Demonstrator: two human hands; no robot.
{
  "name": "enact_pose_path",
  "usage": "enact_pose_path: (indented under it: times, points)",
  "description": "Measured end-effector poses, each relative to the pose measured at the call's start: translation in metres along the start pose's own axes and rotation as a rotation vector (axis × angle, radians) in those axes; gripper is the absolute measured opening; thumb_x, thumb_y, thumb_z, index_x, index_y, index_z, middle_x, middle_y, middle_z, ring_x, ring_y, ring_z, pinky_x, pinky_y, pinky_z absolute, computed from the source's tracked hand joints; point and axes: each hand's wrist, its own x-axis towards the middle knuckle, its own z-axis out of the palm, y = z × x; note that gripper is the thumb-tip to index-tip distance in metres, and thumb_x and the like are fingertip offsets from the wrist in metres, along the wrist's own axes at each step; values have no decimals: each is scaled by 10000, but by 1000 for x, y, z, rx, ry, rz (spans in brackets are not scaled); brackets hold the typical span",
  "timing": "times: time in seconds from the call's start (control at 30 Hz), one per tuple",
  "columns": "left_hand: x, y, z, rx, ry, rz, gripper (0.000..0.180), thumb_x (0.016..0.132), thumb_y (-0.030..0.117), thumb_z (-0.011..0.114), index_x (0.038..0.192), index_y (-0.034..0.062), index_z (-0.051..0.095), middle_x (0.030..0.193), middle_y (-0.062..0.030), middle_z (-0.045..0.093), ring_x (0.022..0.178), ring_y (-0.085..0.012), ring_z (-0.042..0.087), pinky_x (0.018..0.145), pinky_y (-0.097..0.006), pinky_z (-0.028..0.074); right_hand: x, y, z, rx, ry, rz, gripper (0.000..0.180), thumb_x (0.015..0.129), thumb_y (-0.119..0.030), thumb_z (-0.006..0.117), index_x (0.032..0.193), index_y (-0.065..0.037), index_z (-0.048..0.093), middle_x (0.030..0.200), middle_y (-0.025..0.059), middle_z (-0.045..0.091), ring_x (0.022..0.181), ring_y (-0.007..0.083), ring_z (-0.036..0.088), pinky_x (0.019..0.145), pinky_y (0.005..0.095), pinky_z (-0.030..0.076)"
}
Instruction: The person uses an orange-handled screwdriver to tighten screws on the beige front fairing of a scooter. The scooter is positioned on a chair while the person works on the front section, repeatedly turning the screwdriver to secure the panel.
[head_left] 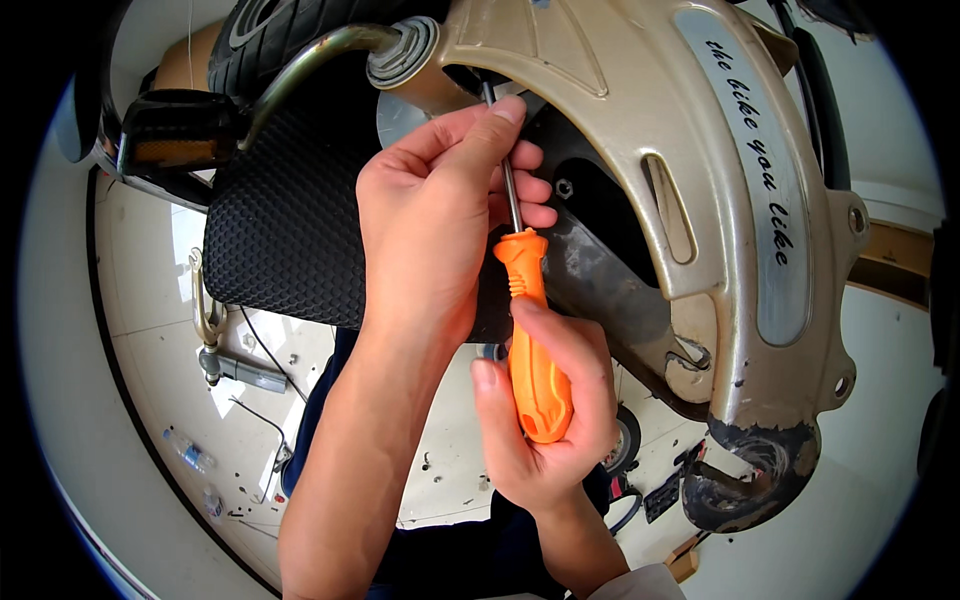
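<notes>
An orange-handled screwdriver [528, 290] points up into an opening in the beige metal frame [630, 110] of a bike-like vehicle. The thumb and fingers of my left hand [430, 210] are closed around its metal shaft, near the frame's edge. Lower down, my right hand [560, 410] grips the orange handle, thumb along its side. The screwdriver's tip is hidden inside the frame, so what it touches cannot be seen. Just right of the shaft, a hex nut [564, 188] sits in a dark recess.
A pedal [180, 130] on a curved crank and a black tyre [290, 40] stand at upper left, above a black textured panel [285, 220]. A wrench [200, 290], a plastic bottle [188, 450], cables and small loose parts lie on the tiled floor.
</notes>
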Motion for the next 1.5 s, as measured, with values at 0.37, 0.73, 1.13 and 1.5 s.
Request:
enact_pose_path:
  times: [0.37,0.73,1.13,1.5]
  points:
    - [4,9,-10,-1,-85,-55,266,967,190,534,994,-66,600,808,-133,654,641,-178,646,636,-281,549,-7,-18,-13,714,-190,821,550,923,-258,403,1298,137,331,1058,317,581,703,323,661,536,384,544]
    - [4,13,-4,50,-170,-115,265,971,193,490,954,-31,630,853,-93,671,717,-139,641,703,-257,532,-8,15,-36,1580,-249,953,640,880,-202,429,1369,169,248,1002,339,557,519,228,567,440,303,502]
    - [2,28,-13,377,-137,-19,168,837,100,700,873,-60,663,738,-112,677,658,-152,669,609,-239,557,-8,5,-17,93,-45,157,612,726,27,713,1267,138,449,884,153,641,597,122,616,583,256,540]
    - [4,25,-16,96,-239,-209,217,924,100,543,1036,-60,637,891,-128,691,743,-194,681,695,-261,567,-3,9,-31,1571,-391,863,739,915,-365,466,1376,159,226,949,304,582,582,315,627,498,372,538]
